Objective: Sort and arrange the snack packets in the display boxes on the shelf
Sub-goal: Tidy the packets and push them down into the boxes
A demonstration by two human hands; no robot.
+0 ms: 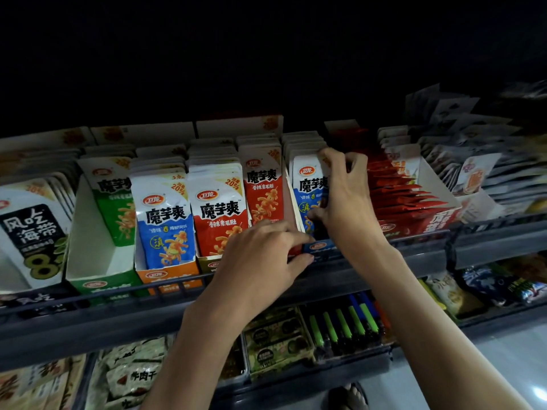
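Note:
Display boxes of snack packets stand in a row on the upper shelf. My right hand (343, 190) grips a stack of blue-and-white packets (307, 184), fingers over their top edge and thumb on the front. My left hand (260, 255) rests with spread fingers on the front of the blue display box (318, 247) below those packets. To the left stand red packets (262, 190), a second red row (219, 214), a blue row (165, 223) in an orange box (168, 275), and green packets (115, 199) set far back in a green box (97, 279).
A black-and-white seaweed packet row (29, 229) fills the far left. Flat red packets (402, 196) lie in a box to the right. A dark rail (88, 297) edges the shelf. Lighters (346, 324) and more snacks sit on the lower shelf.

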